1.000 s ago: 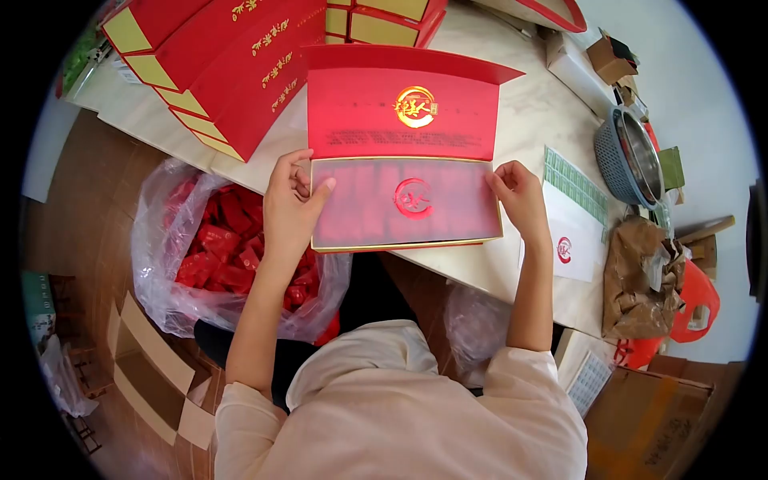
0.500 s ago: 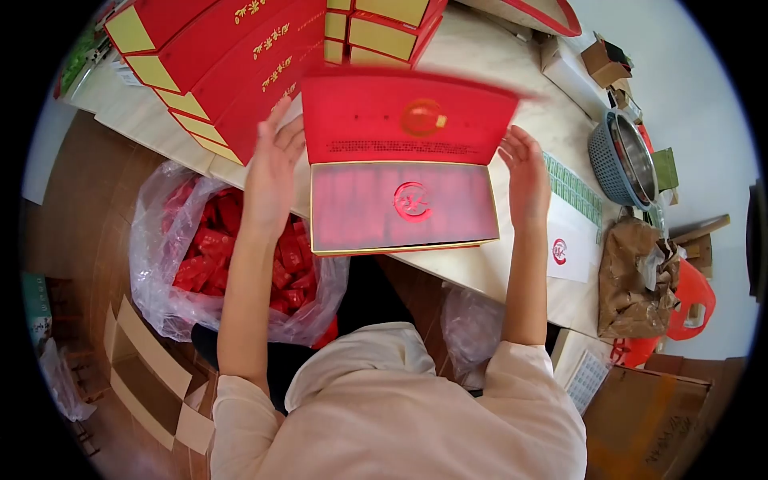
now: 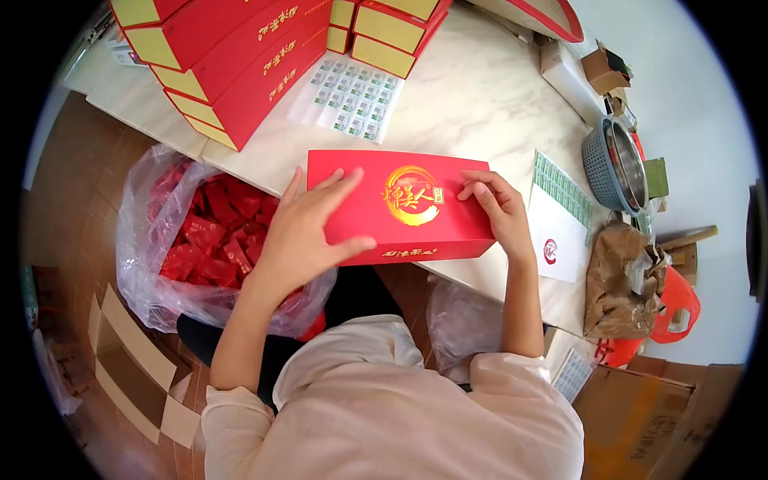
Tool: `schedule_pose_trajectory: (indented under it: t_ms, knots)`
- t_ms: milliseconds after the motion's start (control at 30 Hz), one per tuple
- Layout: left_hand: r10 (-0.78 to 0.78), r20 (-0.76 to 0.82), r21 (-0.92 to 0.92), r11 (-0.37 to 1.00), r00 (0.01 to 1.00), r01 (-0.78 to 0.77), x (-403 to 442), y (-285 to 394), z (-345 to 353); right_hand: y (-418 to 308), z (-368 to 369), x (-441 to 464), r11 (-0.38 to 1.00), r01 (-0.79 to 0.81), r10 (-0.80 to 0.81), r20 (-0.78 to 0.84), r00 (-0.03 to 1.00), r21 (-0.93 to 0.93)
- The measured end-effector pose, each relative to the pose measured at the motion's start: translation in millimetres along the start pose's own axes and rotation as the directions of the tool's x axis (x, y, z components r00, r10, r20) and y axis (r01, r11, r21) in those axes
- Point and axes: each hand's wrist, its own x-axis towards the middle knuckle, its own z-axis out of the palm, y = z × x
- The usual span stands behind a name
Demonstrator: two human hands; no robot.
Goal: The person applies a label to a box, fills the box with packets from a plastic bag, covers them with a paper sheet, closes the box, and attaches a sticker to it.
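Observation:
A red gift box [image 3: 352, 212] with a gold ring logo lies closed at the table's front edge. Over its left end is my left hand [image 3: 308, 232], fingers spread, at or just above the lid. My right hand [image 3: 502, 210] rests at the right end of the box, its fingers bent and thumb near the lid; nothing is gripped between them. The frosted sheet seen inside the box earlier is hidden under the lid.
Red boxes [image 3: 232, 64] are stacked at the back left, near a sticker sheet [image 3: 352, 98]. A plastic bag of red packets [image 3: 212, 240] stands lower left. On the right are white sheets [image 3: 554, 232], a blue basket [image 3: 602, 164] and a brown paper bag [image 3: 620, 292].
The lid has swung down and the box is closed. Both hands moved from its sides onto the ends of the lid. The sticker sheet behind has come into view.

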Motion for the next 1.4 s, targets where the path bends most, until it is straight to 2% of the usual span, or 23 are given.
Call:
schedule_pose_trajectory:
  t_ms: [33, 100, 200, 267, 300, 367, 433, 533, 567, 633, 667, 767, 800, 833, 867, 900, 933, 1033, 1133, 1233, 1367, 1400]
  knots:
    - [-0.007, -0.005, -0.005, 1.0, 1.0, 0.007, -3, 0, 6, 3, 3, -1, 0.999, 0.031, -0.031, -0.026, 0.999, 0.012]
    - [0.074, -0.01, 0.259, 0.963, 0.997, -0.069, -9, -1, 22, 8, 7, -3, 0.998, 0.052, -0.053, -0.038, 0.998, -0.018]
    - [0.039, -0.041, 0.262, 0.965, 0.998, -0.027, -12, 2, 31, 8, 11, -3, 0.992, 0.11, -0.114, -0.076, 0.991, -0.059]
    - [0.037, -0.07, 0.247, 0.969, 0.997, -0.018, -13, 2, 34, -1, 15, -6, 0.866, 0.175, -0.246, -0.093, 0.965, -0.468]
    - [0.034, -0.08, 0.248, 0.969, 0.996, -0.013, -13, 1, 35, -7, 19, -6, 0.864, 0.184, -0.252, -0.086, 0.964, -0.469]
    - [0.053, -0.089, 0.234, 0.972, 0.995, -0.031, -14, 0, 34, -17, 28, -6, 0.584, 0.379, -0.488, 0.063, 0.871, -0.718]
    - [0.049, -0.093, 0.253, 0.967, 0.995, -0.024, -16, 3, 31, -18, 28, 0, 0.592, 0.397, -0.487, 0.08, 0.87, -0.701]
    - [0.09, -0.083, 0.095, 0.992, 0.992, -0.082, -19, 11, 33, -22, 27, 26, 0.592, 0.357, -0.434, 0.088, 0.897, -0.723]
    - [0.105, -0.129, -0.002, 0.994, 0.986, -0.107, -19, 12, 33, -30, 32, 38, 0.592, 0.369, -0.446, 0.089, 0.89, -0.717]
    - [-0.046, -0.173, -0.289, 0.957, 0.984, -0.006, -12, 10, 23, -45, 45, 68, 0.661, 0.415, -0.438, 0.128, 0.89, -0.625]
    - [-0.037, -0.178, -0.275, 0.961, 0.983, -0.014, -3, 2, 21, -46, 53, 88, 0.671, 0.454, -0.448, 0.167, 0.878, -0.587]
    - [-0.145, -0.445, -0.223, 0.974, 0.884, 0.048, 41, -44, 28, -35, 85, 149, 0.652, 0.547, -0.454, 0.307, 0.837, -0.525]
    - [-0.154, -0.473, -0.126, 0.986, 0.868, 0.106, 54, -62, 33, -27, 96, 169, 0.642, 0.547, -0.408, 0.365, 0.837, -0.538]
    - [-0.158, -0.502, -0.029, 0.986, 0.85, 0.167, 65, -80, 37, -19, 107, 185, 0.637, 0.558, -0.429, 0.357, 0.83, -0.532]
    - [-0.143, -0.511, -0.01, 0.987, 0.848, 0.16, 76, -94, 41, -11, 118, 200, 0.579, 0.57, -0.416, 0.39, 0.822, -0.583]
    - [-0.148, -0.526, 0.106, 0.966, 0.838, 0.238, 86, -107, 44, -2, 126, 213, 0.519, 0.577, -0.398, 0.42, 0.816, -0.63]
    - [-0.156, -0.538, 0.217, 0.924, 0.828, 0.315, 95, -117, 46, 11, 133, 223, 0.521, 0.58, -0.411, 0.412, 0.813, -0.626]
    - [-0.203, -0.496, 0.254, 0.896, 0.844, 0.365, 113, -142, 50, 35, 144, 238, 0.498, 0.55, -0.462, 0.331, 0.823, -0.671]
    - [-0.218, -0.488, 0.325, 0.854, 0.845, 0.407, 120, -137, 52, 43, 129, 239, 0.612, 0.449, -0.371, 0.265, 0.89, -0.651]
    - [-0.206, -0.455, 0.285, 0.888, 0.866, 0.361, 122, -141, 54, 39, 125, 237, 0.654, 0.39, -0.308, 0.243, 0.92, -0.648]
    - [-0.15, -0.485, 0.23, 0.929, 0.861, 0.291, 120, -141, 49, 35, 139, 240, 0.634, 0.436, -0.317, 0.299, 0.9, -0.639]
    - [-0.157, -0.486, 0.227, 0.927, 0.859, 0.298, 118, -142, 47, 33, 142, 238, 0.574, 0.496, -0.415, 0.291, 0.862, -0.652]
